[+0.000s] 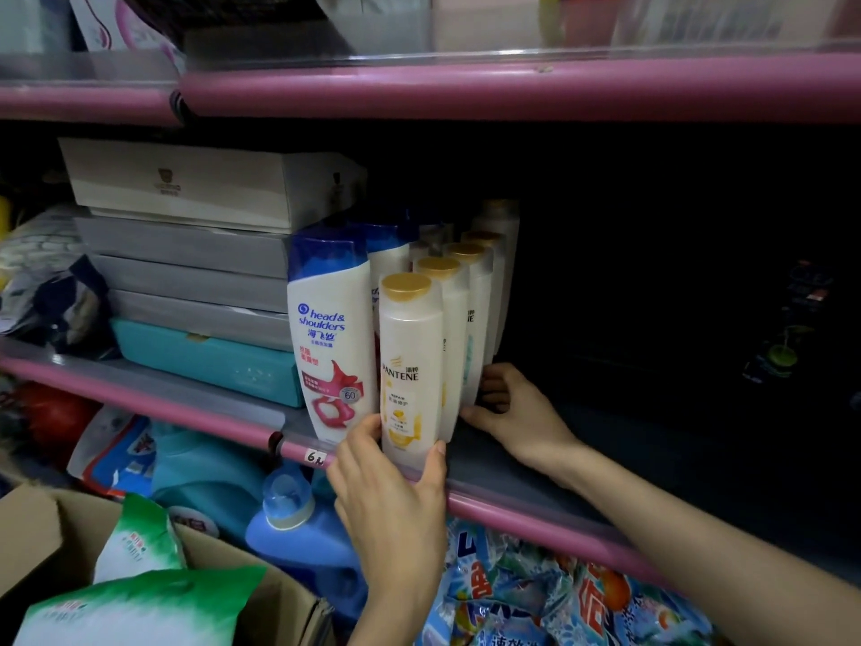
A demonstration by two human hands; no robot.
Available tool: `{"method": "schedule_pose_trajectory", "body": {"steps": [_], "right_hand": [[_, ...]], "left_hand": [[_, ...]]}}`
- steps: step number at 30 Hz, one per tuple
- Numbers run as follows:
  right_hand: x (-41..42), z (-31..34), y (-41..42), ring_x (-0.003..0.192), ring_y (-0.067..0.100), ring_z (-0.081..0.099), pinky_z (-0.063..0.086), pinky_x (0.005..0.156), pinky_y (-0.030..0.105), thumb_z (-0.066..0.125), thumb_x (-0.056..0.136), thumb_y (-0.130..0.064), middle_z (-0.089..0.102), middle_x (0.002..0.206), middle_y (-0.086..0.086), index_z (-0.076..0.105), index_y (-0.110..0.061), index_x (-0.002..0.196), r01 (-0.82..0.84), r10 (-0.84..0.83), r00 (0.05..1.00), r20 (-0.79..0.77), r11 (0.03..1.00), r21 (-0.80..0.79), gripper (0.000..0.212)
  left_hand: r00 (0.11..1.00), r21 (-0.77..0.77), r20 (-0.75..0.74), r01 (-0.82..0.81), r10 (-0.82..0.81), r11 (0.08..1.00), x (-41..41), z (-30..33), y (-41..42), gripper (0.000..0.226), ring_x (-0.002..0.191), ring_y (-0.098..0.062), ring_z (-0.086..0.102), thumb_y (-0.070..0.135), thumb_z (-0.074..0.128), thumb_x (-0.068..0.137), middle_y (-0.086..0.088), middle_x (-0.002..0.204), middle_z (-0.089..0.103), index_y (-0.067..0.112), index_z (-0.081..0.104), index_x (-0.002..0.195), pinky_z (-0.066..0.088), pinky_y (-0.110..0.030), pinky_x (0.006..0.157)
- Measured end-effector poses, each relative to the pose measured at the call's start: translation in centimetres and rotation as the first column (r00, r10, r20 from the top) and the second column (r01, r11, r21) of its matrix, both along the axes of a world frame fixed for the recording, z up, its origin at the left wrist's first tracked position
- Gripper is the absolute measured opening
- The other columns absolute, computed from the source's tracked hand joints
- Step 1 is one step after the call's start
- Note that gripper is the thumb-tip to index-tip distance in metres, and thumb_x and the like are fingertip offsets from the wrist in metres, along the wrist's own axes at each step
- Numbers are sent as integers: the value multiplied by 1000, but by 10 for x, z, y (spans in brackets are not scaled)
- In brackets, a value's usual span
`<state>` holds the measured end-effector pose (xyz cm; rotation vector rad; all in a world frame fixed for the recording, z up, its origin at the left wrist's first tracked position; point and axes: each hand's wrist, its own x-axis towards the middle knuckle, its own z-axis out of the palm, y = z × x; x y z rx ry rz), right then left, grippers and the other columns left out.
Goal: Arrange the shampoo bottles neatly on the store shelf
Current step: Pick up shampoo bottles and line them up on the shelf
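Stacked flat boxes (186,254) sat at the left of the pink-edged shelf (536,510). Beside them stood a Head & Shoulders bottle (333,338), then a row of gold-capped Pantene bottles (459,314) running back. The left hand (391,487) grasped the front Pantene bottle (410,366) at its base. The right hand (512,412), fingers curled, touched the row's right side; I cannot tell if it gripped.

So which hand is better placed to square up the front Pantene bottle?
Probably the left hand: its thumb and fingers already bracket the base of the front Pantene bottle. The right hand rests farther back against the row behind it.
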<state>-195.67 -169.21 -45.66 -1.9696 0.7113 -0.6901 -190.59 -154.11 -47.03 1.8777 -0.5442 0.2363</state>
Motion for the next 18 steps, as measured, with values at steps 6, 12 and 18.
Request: {"method": "schedule_pose_trajectory", "body": {"steps": [6, 12, 18], "right_hand": [[19, -4, -5, 89, 2, 59, 44, 73, 8, 72, 82, -16, 63, 96, -11, 59, -17, 111, 39, -38, 994, 99, 999, -8, 32], [24, -9, -6, 89, -6, 57, 43, 71, 4, 67, 86, -15, 63, 95, -14, 60, -20, 114, 36, -33, 991, 130, 999, -22, 29], [24, -11, -6, 89, -5, 58, 44, 71, 3, 68, 85, -15, 63, 93, -14, 61, -21, 111, 42, -38, 990, 139, 999, -22, 27]], "left_hand": [[1000, 12, -9, -4, 4, 1000, -1, 1, -1, 60, 112, -20, 37, 29, 77, 74, -6, 119, 51, 12, 48, 124, 33, -34, 90], [1000, 14, -9, -1, 1, 1000, 0, 1, 0, 60, 111, -21, 36, 29, 77, 74, -5, 118, 52, 12, 48, 123, 34, -36, 90], [1000, 16, -22, 5, -5, 1000, -1, 2, 1, 59, 112, -21, 37, 28, 77, 74, -6, 119, 52, 11, 48, 123, 36, -38, 92]]}}
